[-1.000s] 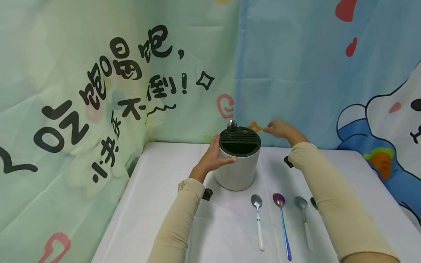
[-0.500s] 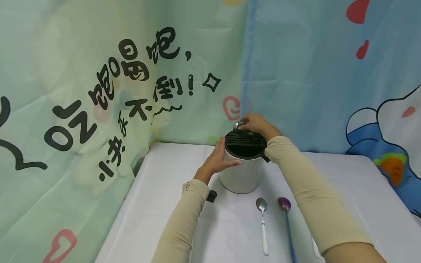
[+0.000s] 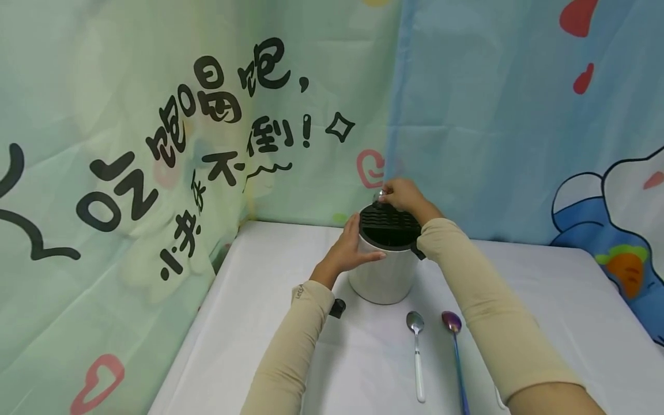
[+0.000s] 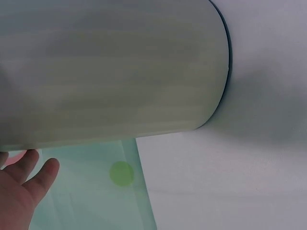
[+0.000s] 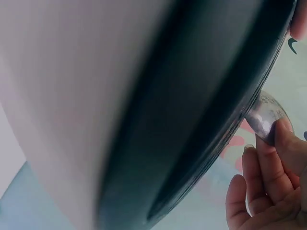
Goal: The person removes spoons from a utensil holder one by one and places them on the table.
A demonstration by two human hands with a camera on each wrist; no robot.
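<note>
A white cylindrical utensil holder (image 3: 383, 279) with a black slotted top (image 3: 390, 236) stands on the table. My left hand (image 3: 349, 251) rests on its left side, thumb extended across the front and fingers lying along the side; some fingertips (image 4: 47, 175) show in the left wrist view. At the back of the top, my right hand (image 3: 407, 197) pinches the rounded bowl of a metal spoon (image 5: 268, 115) between thumb and fingers. The rest of that spoon is hidden by the holder. The right hand's other fingers are loosely bent.
A silver spoon with a white handle (image 3: 417, 357) and a purple-blue spoon (image 3: 457, 357) lie in front of the holder. Another pale handle (image 3: 499, 397) is mostly covered by the right sleeve (image 3: 498, 305). Printed curtains (image 3: 311, 69) hang behind the table.
My right hand has come in from the right to the holder's back edge and taken hold of the spoon's bowl. The spoon sits slightly lower. My left hand stays on the holder.
</note>
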